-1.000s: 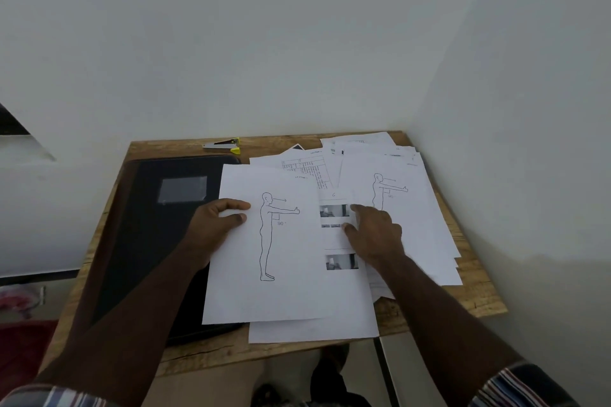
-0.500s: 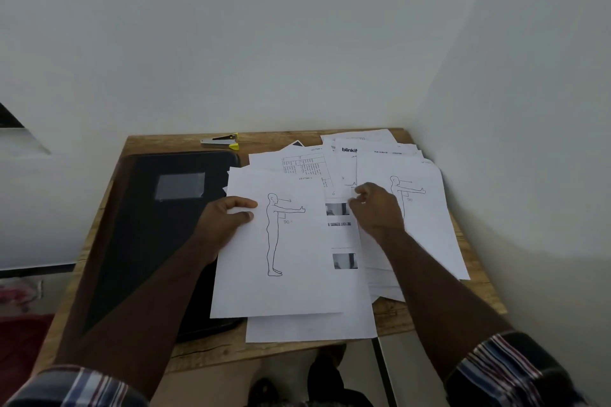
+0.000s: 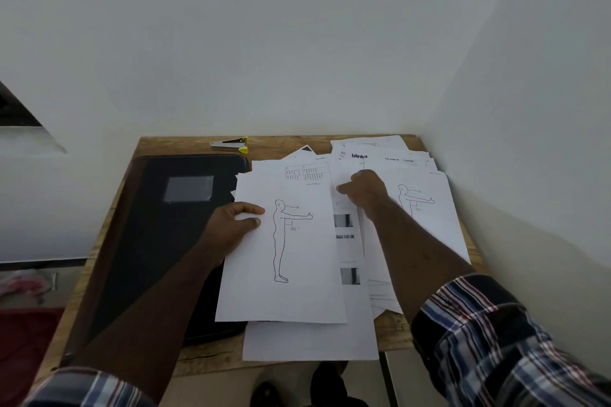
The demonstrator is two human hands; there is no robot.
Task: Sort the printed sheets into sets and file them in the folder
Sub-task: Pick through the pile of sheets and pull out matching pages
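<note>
Figure sheet (image 3: 297,258) pinched in left hand (image 3: 231,225) grip

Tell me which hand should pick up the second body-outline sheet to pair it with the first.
Right. The right hand already rests at the second outline sheet, while the left hand grips the first outline sheet.

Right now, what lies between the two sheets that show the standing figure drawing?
In the head view, between the left figure sheet and the right figure sheet lie a sheet with small dark photos and the right hand, resting on the papers.
</note>
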